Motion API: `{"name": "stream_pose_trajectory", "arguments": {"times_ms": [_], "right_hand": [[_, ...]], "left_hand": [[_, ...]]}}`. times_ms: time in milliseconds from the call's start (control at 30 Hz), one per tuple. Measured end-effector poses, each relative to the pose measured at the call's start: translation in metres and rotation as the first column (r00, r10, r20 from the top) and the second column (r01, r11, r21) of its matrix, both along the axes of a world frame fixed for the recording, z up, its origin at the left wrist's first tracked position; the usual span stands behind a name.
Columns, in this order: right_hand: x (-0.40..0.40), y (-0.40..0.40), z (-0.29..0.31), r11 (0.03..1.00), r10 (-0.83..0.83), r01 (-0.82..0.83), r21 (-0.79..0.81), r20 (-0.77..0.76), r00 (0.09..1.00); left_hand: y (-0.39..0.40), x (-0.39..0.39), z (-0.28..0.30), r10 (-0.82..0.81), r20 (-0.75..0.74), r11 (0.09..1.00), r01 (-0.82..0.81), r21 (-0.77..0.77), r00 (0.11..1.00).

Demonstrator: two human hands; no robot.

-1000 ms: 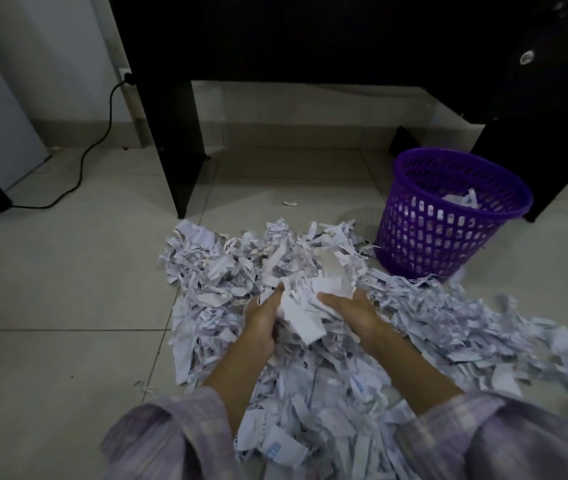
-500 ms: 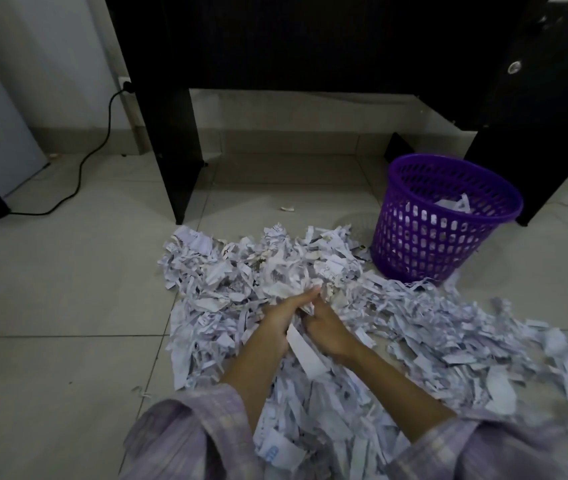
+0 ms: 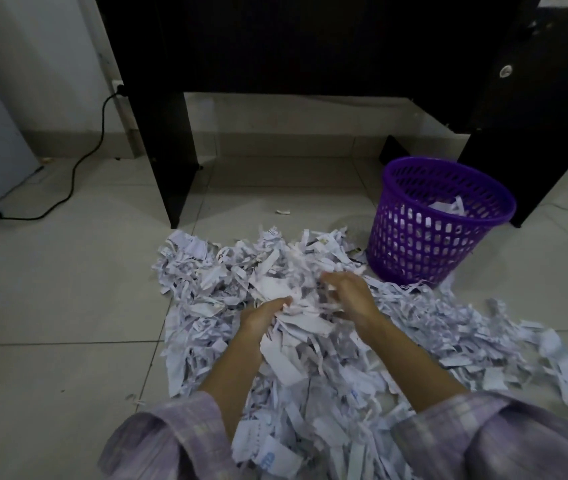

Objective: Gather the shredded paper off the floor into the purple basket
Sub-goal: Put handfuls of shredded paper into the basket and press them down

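Across the pale tiled floor (image 3: 50, 306) spreads a wide heap of white shredded paper strips (image 3: 414, 323). Both hands are sunk in its middle: the left hand (image 3: 263, 315) curls its fingers round a clump, and the right hand (image 3: 350, 296), at its 2 o'clock, cups the same clump, fingers bent. At 2 o'clock from the hands, touching the heap's edge, stands the round purple plastic lattice basket (image 3: 431, 244), with a few strips inside.

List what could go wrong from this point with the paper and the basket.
1. Both hands, left hand and right hand, bunch loose shredded paper; strips may fall on the way to the basket.
2. The basket looks light, and paper lies against its base, so a nudge might tip it.
3. The stray scrap could be missed.
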State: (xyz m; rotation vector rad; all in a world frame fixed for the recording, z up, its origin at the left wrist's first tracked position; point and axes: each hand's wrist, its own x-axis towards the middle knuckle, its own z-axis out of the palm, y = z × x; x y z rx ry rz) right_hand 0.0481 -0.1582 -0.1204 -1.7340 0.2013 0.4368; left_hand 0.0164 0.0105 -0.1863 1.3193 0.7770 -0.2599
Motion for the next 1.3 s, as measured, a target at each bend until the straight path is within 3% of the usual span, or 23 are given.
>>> {"name": "stream_pose_trajectory", "arguments": {"times_ms": [233,333,467,567,633,767,833,900,967,1033,1133,1300], "right_hand": [[-0.002,0.003,-0.006,0.988,0.104,-0.119,-0.097,-0.147,0.984],[-0.002,-0.003,-0.009,0.997,0.034,-0.040,-0.068,-0.099,0.995],[0.010,-0.021,-0.014,0.981,-0.192,0.192,-0.010,-0.034,0.981],[0.015,-0.035,-0.019,0.944,-0.248,0.262,-0.202,0.091,0.964],[0.013,-0.044,-0.020,0.914,-0.185,0.214,-0.343,0.117,0.976],[0.010,-0.052,-0.024,0.795,-0.014,0.025,-0.607,0.024,1.000],[0.009,-0.050,-0.025,0.724,0.021,0.056,-0.687,0.103,0.995],[0.011,-0.045,-0.023,0.811,0.001,0.164,-0.561,0.282,0.959],[0.010,-0.036,-0.012,0.928,-0.069,0.187,-0.323,0.344,0.936],[0.005,-0.026,0.004,0.992,-0.069,0.090,-0.087,0.213,0.975],[-0.004,-0.011,0.017,0.985,0.077,-0.062,0.158,-0.092,0.993],[-0.017,0.002,0.021,0.895,0.188,-0.076,0.440,-0.216,0.958]], "left_hand": [[0.000,-0.003,0.001,-0.138,0.083,0.988,0.142,-0.052,0.987],[0.010,0.006,-0.015,-0.163,0.079,0.986,0.164,-0.013,0.984],[0.025,0.005,-0.015,-0.079,0.045,0.995,0.081,-0.056,0.996],[0.024,-0.009,0.015,-0.023,0.099,0.998,0.029,-0.058,0.995],[0.027,-0.011,0.022,0.023,0.097,0.999,-0.019,-0.047,0.995],[0.035,0.001,0.007,0.054,0.102,0.998,-0.051,-0.031,0.993],[0.039,0.011,-0.009,0.058,0.112,0.998,-0.057,-0.014,0.992],[0.035,0.013,-0.010,0.061,0.117,0.998,-0.056,-0.043,0.991],[0.029,0.012,-0.007,0.080,0.107,0.994,-0.071,-0.078,0.991],[0.020,0.008,0.005,0.096,0.098,0.992,-0.087,-0.088,0.991],[0.001,-0.005,0.034,0.100,0.102,0.989,-0.088,-0.123,0.990],[-0.020,-0.012,0.052,0.080,0.142,0.997,-0.082,0.003,0.987]]}}
